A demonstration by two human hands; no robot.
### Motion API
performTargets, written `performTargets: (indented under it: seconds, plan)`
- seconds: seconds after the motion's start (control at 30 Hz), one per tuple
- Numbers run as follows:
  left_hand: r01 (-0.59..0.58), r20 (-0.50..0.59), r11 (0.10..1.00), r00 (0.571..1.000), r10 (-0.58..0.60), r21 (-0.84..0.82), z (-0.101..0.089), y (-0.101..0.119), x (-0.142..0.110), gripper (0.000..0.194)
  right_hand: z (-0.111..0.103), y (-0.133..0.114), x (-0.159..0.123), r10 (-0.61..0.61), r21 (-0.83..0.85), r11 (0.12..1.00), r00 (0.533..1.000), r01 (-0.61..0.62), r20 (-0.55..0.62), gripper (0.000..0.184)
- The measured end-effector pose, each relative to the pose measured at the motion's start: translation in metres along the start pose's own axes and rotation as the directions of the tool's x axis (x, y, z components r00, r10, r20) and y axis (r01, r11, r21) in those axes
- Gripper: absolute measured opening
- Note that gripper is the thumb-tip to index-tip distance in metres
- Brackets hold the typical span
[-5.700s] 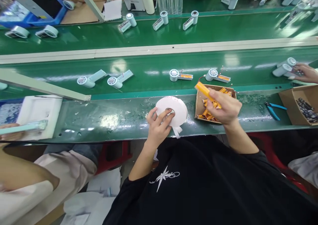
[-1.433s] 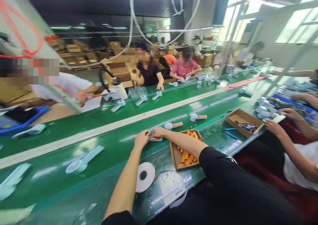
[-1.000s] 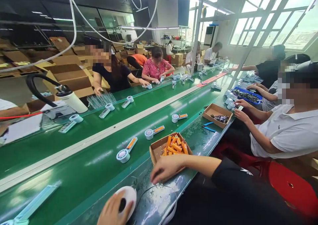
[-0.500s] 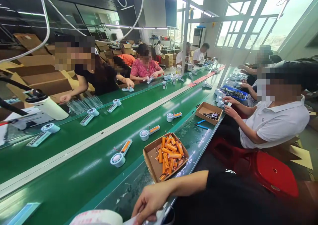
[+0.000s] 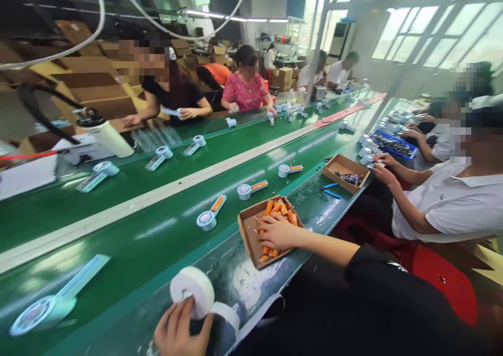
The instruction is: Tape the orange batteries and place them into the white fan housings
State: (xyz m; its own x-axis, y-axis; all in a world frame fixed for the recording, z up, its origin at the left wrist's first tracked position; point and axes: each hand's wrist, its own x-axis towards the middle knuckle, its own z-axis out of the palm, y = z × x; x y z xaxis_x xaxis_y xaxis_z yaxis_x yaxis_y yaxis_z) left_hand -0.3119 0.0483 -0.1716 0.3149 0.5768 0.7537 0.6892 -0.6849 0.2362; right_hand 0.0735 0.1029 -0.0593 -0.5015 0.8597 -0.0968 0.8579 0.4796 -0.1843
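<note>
My left hand [image 5: 183, 328] is at the bottom, with fingers at the core of a white tape roll [image 5: 202, 288] and the thumb beside it, gripping it. A loose strip of tape [image 5: 257, 314] curls from the roll along the bench edge. My right hand [image 5: 280, 232] reaches into a cardboard box [image 5: 248, 227] and rests, fingers outstretched, on orange wrapped battery packs [image 5: 291, 217]; any pack under the palm is hidden. Beyond the box, light-blue handheld fan bodies [image 5: 206, 220] lie on the belt, some with an orange pack in the handle.
A green conveyor belt [image 5: 157, 256] with a pale centre strip runs away from me. Blue-handled cutters [image 5: 330, 191] and a second cardboard box [image 5: 341, 167] lie further along the bench. Co-workers sit along both sides. A red stool [image 5: 444, 280] stands at right.
My right hand has moved from the tape strip up into the box of battery packs. My left hand and the whole tape roll have come into view, as has a near fan body.
</note>
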Motion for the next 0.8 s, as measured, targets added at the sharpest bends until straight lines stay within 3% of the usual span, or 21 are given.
performTargets:
  seconds: [0.07,0.17,0.27,0.37,0.47,0.53,0.63,0.7,0.73,0.8]
  plan:
    - [0.054,0.014,0.994,0.998,-0.055,0.093,-0.003,0.014,0.009,0.069,0.006,0.002,-0.002,-0.051,-0.054,0.997,0.998,0.054,0.044,0.031]
    - [0.142,0.065,0.983,0.987,-0.15,0.113,-0.005,0.032,0.021,0.049,0.008,0.007,-0.004,-0.146,0.001,0.989,0.983,0.147,0.113,0.024]
    - [0.215,0.115,0.973,0.968,-0.224,0.082,-0.004,0.04,0.027,0.043,0.005,0.01,0.0,-0.181,0.024,0.983,0.969,0.18,0.169,0.03]
    - [0.247,0.162,0.967,0.954,-0.254,0.06,-0.002,0.045,0.028,0.041,0.003,0.007,0.009,-0.17,0.038,0.985,0.966,0.166,0.195,0.024]
    - [0.245,0.198,0.968,0.948,-0.25,0.046,-0.002,0.049,0.029,0.043,0.0,0.006,0.019,-0.139,0.199,0.974,0.982,0.111,0.131,0.018]
    - [0.248,0.207,0.968,0.945,-0.251,0.042,-0.006,0.052,0.029,0.044,-0.002,0.006,0.022,-0.018,0.468,0.884,1.0,0.023,-0.015,0.024]
    - [0.249,0.221,0.967,0.941,-0.256,0.062,-0.014,0.057,0.03,0.044,-0.006,-0.003,0.019,0.213,0.872,0.49,0.973,-0.025,-0.092,0.049]
    - [0.231,0.242,0.969,0.939,-0.245,0.085,-0.019,0.061,0.034,0.043,-0.01,-0.015,0.015,0.224,0.958,0.283,0.974,-0.039,-0.027,0.065]
    - [0.214,0.251,0.972,0.94,-0.231,0.095,-0.022,0.064,0.037,0.042,-0.012,-0.021,0.013,0.197,0.964,0.261,0.98,-0.051,-0.002,0.068]
    - [0.164,0.266,0.981,0.946,-0.187,0.107,-0.025,0.069,0.043,0.04,-0.018,-0.032,0.01,0.154,0.934,0.352,0.988,-0.056,0.001,0.066]
